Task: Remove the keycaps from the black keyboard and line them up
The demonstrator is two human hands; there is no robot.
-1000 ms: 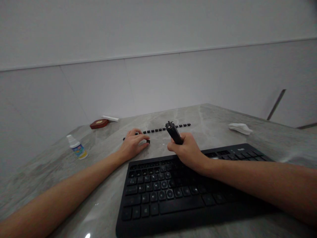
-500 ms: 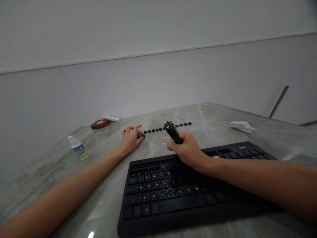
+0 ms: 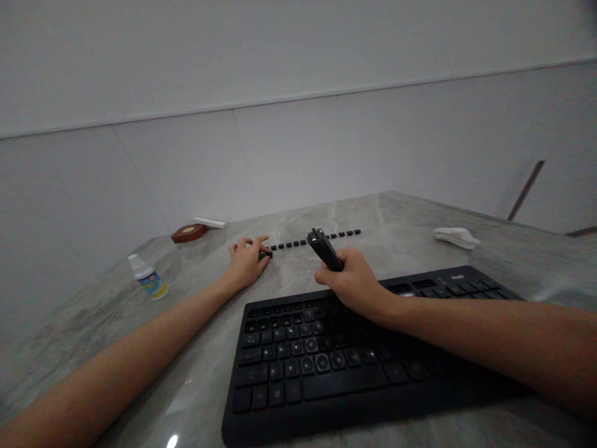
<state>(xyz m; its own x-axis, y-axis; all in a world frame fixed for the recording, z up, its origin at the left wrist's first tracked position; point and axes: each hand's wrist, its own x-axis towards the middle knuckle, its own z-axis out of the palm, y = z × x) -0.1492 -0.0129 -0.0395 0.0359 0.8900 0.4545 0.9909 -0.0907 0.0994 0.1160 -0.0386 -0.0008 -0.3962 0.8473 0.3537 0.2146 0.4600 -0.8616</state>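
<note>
My left hand (image 3: 246, 261) rests on the marble-look table at the left end of a row of small black keycaps (image 3: 296, 243). Its thumb and index finger are closed around a black keycap (image 3: 267, 254) on the tabletop, partly hidden by the fingers, while the other fingers are raised. Above the back edge of the black keyboard (image 3: 303, 407), my right hand (image 3: 357, 280) is wrapped around a black handheld tool (image 3: 325, 249) whose pronged end points up and away. In the keyboard's upper left rows, several key places show no caps. My right hand and forearm cover part of the keyboard.
A small white spray bottle (image 3: 148, 278) with a colourful label stands at the left. Farther back lie a reddish-brown case (image 3: 188, 233) and a white strip-like object (image 3: 209, 223). A white cloth (image 3: 456, 238) lies at the right. The wall (image 3: 289, 155) borders the table's far side.
The thumb of my left hand has shifted very slightly inward at the keycap. My right hand keeps the black tool in nearly the same place.
</note>
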